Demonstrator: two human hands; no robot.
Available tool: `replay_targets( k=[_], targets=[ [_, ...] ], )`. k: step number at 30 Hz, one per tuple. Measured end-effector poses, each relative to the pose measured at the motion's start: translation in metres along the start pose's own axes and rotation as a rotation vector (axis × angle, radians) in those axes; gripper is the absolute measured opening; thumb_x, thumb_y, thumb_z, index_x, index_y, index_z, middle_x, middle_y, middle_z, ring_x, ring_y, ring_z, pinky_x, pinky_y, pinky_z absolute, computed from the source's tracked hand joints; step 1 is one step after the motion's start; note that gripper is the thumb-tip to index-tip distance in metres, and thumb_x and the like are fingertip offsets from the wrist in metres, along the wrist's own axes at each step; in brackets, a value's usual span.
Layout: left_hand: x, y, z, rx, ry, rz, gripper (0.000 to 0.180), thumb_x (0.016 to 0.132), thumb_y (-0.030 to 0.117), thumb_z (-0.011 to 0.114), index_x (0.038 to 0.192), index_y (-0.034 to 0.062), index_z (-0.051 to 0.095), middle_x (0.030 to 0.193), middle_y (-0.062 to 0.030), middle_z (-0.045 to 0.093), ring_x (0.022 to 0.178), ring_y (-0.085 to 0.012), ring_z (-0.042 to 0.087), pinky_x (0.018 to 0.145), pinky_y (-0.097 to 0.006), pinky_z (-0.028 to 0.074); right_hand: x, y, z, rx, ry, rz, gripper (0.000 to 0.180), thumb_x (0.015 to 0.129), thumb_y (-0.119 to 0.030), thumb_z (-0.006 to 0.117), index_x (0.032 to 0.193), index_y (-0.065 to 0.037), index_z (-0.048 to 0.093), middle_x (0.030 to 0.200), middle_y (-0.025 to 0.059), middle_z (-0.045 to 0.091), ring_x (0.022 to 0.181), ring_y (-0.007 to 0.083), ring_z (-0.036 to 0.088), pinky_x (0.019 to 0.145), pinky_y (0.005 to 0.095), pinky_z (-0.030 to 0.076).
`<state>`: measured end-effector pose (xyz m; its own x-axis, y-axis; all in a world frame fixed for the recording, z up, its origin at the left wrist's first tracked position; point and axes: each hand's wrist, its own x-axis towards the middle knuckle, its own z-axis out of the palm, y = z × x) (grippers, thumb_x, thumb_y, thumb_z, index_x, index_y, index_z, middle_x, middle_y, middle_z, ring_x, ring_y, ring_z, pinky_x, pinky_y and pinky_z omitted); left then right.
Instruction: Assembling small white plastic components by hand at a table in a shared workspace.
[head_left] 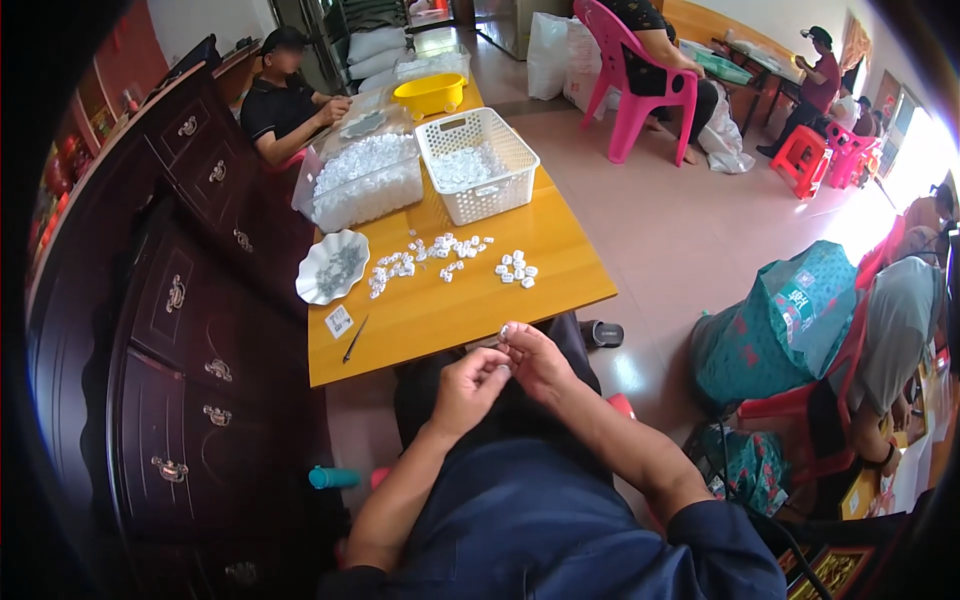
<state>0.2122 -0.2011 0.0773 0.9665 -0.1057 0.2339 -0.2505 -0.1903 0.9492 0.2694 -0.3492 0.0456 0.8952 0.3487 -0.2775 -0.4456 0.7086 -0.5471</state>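
Observation:
Over my lap, just off the table's near edge, my two hands meet with fingertips almost touching. My right hand (540, 365) pinches a small whitish piece (503, 333) between thumb and forefinger; its exact kind is too small to tell. My left hand (468, 393) is closed in a pinch beside it, and what lies between its fingers is hidden. On the wooden table (540, 285) ahead are many small white pieces with dark marks (440, 248), and a separate cluster of the same pieces (516, 268) lies to their right.
A white scalloped dish (310, 288) of tiny clear parts, a square card (338, 321) and a dark thin tool (355, 338) lie at left. Farther back stand a clear bin (365, 205), a white basket (500, 197) and a yellow basin (430, 93). A person (285, 100) sits at the far left side.

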Motion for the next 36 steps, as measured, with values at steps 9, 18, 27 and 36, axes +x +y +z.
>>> replay_targets(
  k=[9,18,27,36],
  targets=[
    [-0.009,0.006,0.015,0.266,-0.074,0.306,0.016,0.087,0.001,0.072,0.102,-0.002,0.07,0.084,-0.0138,0.066,0.066,-0.0213,0.065,0.061,-0.03,0.05,-0.002,0.006,-0.005,0.161,-0.041,0.131,0.013,0.096,-0.019,0.071,0.103,-0.01,0.065,0.092,0.0016,0.068,0.083,0.0123,0.066,0.079,0.0287,0.057],
    [0.001,0.004,-0.01,-0.076,0.017,0.035,0.022,0.094,-0.002,0.065,0.116,-0.0005,0.069,0.087,0.0007,0.068,0.07,-0.0035,0.06,0.063,-0.02,0.049,-0.008,-0.009,0.01,-0.007,-0.076,-0.014,0.011,0.098,-0.013,0.067,0.107,-0.008,0.063,0.093,0.0002,0.066,0.082,0.0102,0.063,0.076,0.0254,0.051],
    [0.008,-0.008,-0.034,-0.014,0.192,0.094,0.02,0.093,-0.002,0.068,0.112,-0.0002,0.065,0.09,-0.0009,0.068,0.071,-0.0025,0.061,0.064,-0.019,0.049,-0.014,-0.008,0.017,-0.362,-0.104,-0.227,0.01,0.096,-0.01,0.068,0.104,-0.005,0.065,0.089,0.0001,0.067,0.078,0.0072,0.06,0.074,0.0223,0.049],
    [0.008,-0.01,-0.034,-0.026,0.165,0.09,0.019,0.093,-0.003,0.068,0.112,-0.001,0.067,0.09,-0.0004,0.069,0.072,-0.0029,0.062,0.066,-0.019,0.05,-0.013,0.0,0.014,-0.47,-0.159,-0.254,0.01,0.095,-0.009,0.067,0.103,-0.004,0.065,0.084,-0.0011,0.065,0.075,0.0061,0.058,0.069,0.0216,0.047]
  ],
)
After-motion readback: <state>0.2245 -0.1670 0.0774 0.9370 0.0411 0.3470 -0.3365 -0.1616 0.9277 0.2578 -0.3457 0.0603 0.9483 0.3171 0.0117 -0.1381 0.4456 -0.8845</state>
